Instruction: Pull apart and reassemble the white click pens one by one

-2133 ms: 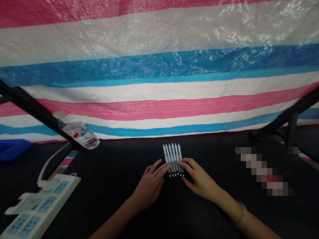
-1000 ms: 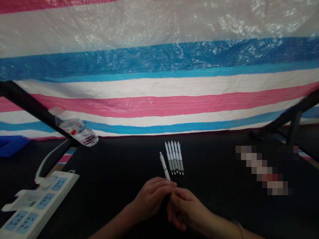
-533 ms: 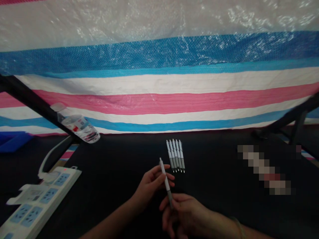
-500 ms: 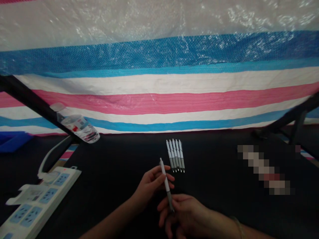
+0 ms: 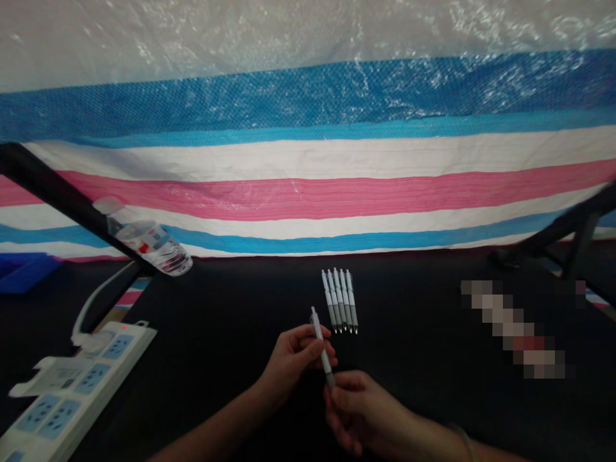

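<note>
Between my two hands is a white and grey ballpoint pen (image 5: 318, 331), tilted with its push button pointing up and away from me. My left hand (image 5: 296, 353) pinches the white barrel between thumb and fingers. Lower down, my right hand (image 5: 353, 407) is closed around the grey grip, and its fingers hide the tip. Just beyond my hands, several matching pens (image 5: 339, 300) lie side by side in a neat row on the black table (image 5: 231, 308), tips toward me.
On the left lie a white power strip (image 5: 81, 391) with a plugged-in cable, and a blue tray (image 5: 26, 273). A clear water bottle (image 5: 156, 247) stands by a black frame bar (image 5: 62, 196). A pixelated patch covers something at right. Striped plastic sheeting (image 5: 308, 199) hangs behind.
My right hand's fingers have closed further around the pen's lower end, covering the tip that showed before. The left hand keeps its pinch, and the row of pens is unchanged.
</note>
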`<act>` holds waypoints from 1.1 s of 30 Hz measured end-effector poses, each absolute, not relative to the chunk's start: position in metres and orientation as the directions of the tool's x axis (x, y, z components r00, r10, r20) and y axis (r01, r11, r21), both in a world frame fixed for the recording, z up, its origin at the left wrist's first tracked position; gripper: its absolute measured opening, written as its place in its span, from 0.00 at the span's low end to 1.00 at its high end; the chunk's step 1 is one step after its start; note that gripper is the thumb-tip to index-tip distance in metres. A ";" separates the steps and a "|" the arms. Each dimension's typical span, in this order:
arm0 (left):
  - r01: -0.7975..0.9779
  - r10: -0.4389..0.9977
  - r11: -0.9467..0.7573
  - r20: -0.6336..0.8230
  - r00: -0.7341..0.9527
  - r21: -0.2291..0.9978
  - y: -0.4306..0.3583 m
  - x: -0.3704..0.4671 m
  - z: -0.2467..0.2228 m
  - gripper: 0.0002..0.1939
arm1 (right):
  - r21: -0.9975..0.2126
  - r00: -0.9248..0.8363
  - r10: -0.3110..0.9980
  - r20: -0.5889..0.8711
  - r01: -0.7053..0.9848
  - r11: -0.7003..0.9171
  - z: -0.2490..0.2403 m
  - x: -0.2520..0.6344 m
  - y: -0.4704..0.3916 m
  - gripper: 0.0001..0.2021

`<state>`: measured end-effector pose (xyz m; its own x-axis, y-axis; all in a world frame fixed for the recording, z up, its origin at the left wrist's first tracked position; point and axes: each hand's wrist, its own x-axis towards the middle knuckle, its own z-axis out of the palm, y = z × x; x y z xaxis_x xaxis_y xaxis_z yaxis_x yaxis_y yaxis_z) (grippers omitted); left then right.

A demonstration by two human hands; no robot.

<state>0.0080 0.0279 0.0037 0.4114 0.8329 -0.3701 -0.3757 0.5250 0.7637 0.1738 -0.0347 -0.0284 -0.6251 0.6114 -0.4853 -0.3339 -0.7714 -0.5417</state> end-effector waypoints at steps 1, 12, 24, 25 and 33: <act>-0.376 0.837 0.521 -0.373 0.400 0.766 0.028 0.008 0.004 0.20 | -0.549 -0.610 0.622 -0.490 -0.339 -0.764 -0.027 0.174 -0.035 0.24; -0.404 0.846 0.524 -0.404 0.348 0.750 0.035 0.008 0.003 0.26 | -0.480 -0.660 0.585 -0.473 -0.364 -0.798 -0.018 0.187 -0.026 0.21; -0.406 0.855 0.509 -0.394 0.337 0.759 0.035 0.005 0.005 0.26 | -0.470 -0.702 0.562 -0.437 -0.354 -0.808 -0.014 0.189 -0.022 0.24; -0.405 0.856 0.507 -0.388 0.341 0.761 0.035 0.005 0.005 0.26 | -0.476 -0.700 0.563 -0.439 -0.350 -0.807 -0.014 0.189 -0.022 0.23; -0.405 0.854 0.510 -0.391 0.342 0.759 0.035 0.004 0.005 0.26 | -0.470 -0.730 0.528 -0.435 -0.316 -0.824 -0.027 0.189 -0.022 0.22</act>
<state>0.0044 0.0345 0.0048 0.3424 0.8544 -0.3908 -0.4051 0.5096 0.7591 0.1887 -0.0220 -0.0270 -0.7297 0.5276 -0.4350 -0.3159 -0.8243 -0.4698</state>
